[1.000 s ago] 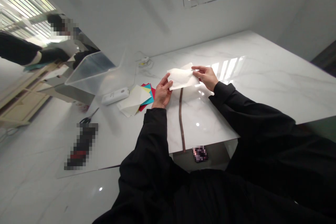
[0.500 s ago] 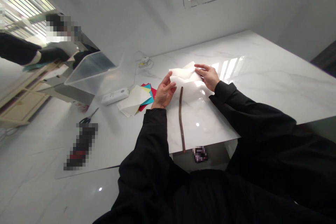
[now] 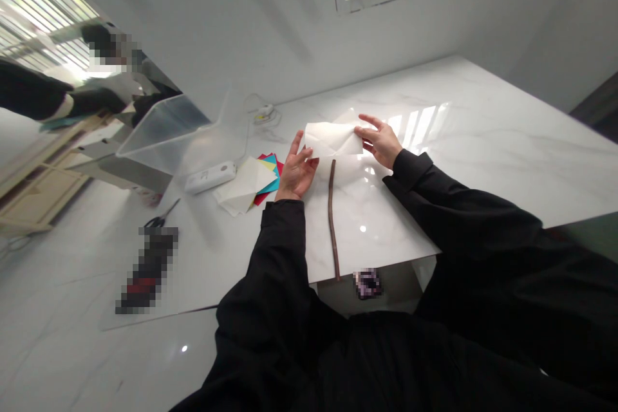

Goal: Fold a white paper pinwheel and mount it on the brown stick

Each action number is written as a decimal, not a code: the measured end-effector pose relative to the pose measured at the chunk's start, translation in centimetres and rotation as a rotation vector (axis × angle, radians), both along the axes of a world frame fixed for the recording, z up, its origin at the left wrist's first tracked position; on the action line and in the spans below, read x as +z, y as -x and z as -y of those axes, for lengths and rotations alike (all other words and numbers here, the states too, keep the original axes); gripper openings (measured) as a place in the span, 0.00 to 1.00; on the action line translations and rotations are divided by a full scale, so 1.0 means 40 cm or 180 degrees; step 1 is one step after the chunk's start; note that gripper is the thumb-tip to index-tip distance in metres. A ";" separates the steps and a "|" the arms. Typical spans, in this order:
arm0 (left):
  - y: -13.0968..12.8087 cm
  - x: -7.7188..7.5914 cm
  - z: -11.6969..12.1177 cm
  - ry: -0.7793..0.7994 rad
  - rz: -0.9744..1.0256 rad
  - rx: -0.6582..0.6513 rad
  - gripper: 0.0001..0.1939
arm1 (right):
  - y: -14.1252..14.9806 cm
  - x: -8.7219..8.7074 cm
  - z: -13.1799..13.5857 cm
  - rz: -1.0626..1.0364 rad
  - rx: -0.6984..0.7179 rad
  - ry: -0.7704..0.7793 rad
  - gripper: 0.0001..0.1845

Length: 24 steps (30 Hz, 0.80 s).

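A: Scene?
B: Glossy white marble-look worktop [image 3: 487,141], grey veining. Clear plastic bin [image 3: 164,135], thin-walled and boxy, tipped on its side at the left. White plastic box [image 3: 210,177], rounded, just beside it.

A: Small stuff?
B: Coloured paper squares [image 3: 268,170], red, teal and yellow, partly under a creased white sheet [image 3: 241,190]. Scissors [image 3: 161,222] nearby, dark handles. Thin brown strip [image 3: 331,219], long and slightly bent, lies between the hands and the near edge.

A: Grip state?
B: Right hand [image 3: 381,140] clenched in a pinch on the right end of the folded white paper [image 3: 333,140], held above the strip's top end. Left hand [image 3: 297,174] released, fingers spread at the paper's left edge; contact unclear.

A: Delta?
B: Paper now flatter and crisper, less bulged. Left hand more open than in the previous frame.
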<state>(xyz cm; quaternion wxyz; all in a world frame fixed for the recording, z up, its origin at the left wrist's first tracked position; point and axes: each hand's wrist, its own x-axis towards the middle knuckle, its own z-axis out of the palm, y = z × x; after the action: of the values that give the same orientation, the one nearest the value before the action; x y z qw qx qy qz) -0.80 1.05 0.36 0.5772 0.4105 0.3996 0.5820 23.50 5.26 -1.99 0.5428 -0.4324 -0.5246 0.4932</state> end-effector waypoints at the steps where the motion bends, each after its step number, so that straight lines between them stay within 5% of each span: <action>1: -0.002 0.002 0.003 -0.0003 0.0036 -0.0064 0.26 | 0.002 0.002 0.004 -0.0024 0.0038 0.0045 0.37; 10: -0.008 -0.013 -0.004 0.0629 0.0066 -0.0126 0.20 | 0.021 -0.012 0.022 -0.0124 0.0647 0.0323 0.36; 15: 0.017 0.027 0.002 0.0171 -0.0166 0.1070 0.23 | 0.031 -0.022 0.030 -0.0069 0.0689 0.0219 0.36; 19: 0.102 0.130 0.071 -0.1463 -0.1676 0.2028 0.25 | 0.033 -0.026 0.031 -0.0068 0.0753 0.0143 0.36; 22: 0.186 0.187 0.119 -0.2097 -0.3140 0.2037 0.27 | 0.035 -0.029 0.032 0.0079 0.0852 0.0038 0.34; 24: 0.240 0.182 0.127 -0.2144 -0.4044 0.1719 0.29 | 0.037 -0.030 0.033 0.0181 0.0878 -0.0004 0.31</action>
<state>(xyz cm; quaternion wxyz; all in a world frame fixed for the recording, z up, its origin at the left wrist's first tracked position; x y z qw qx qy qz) -10.41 -4.03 7.64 -0.0816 0.7078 0.5421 0.4455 22.02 3.96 -3.19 0.4551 -0.3696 -0.5945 0.5503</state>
